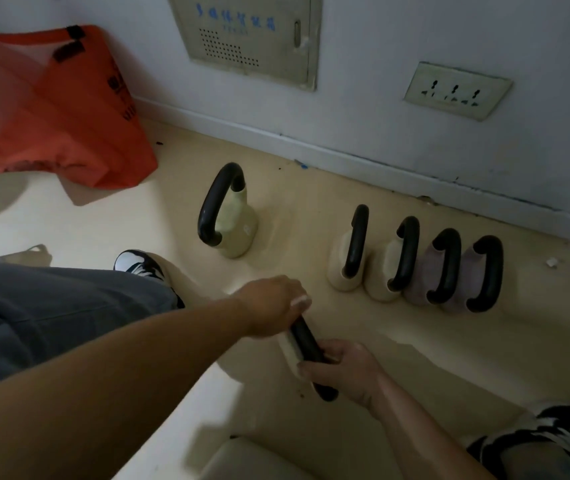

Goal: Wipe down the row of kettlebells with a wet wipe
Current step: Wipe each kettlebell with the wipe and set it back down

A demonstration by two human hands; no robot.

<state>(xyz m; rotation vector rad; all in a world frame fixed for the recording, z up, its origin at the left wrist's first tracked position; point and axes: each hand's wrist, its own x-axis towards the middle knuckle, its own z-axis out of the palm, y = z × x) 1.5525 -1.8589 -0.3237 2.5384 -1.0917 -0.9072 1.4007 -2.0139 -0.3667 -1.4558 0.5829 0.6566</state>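
On the floor in front of me stands a cream kettlebell with a black handle (306, 344). My left hand (271, 308) grips the top of that handle, and a pale scrap that looks like the wet wipe (301, 301) shows at its fingertips. Lower on the same handle, my right hand (344, 372) curls round it. Both hands hide most of the kettlebell's body. Behind it, a row of several kettlebells lines the wall: two cream ones (344, 268) and two mauve ones (463, 285). A larger cream kettlebell (233, 225) stands apart to the left.
An orange bag (51, 105) lies against the wall at the far left. The wall carries a metal panel (248, 32) and a socket plate (456, 90). My left shoe (139, 263) and right shoe (560, 434) rest on the pale floor.
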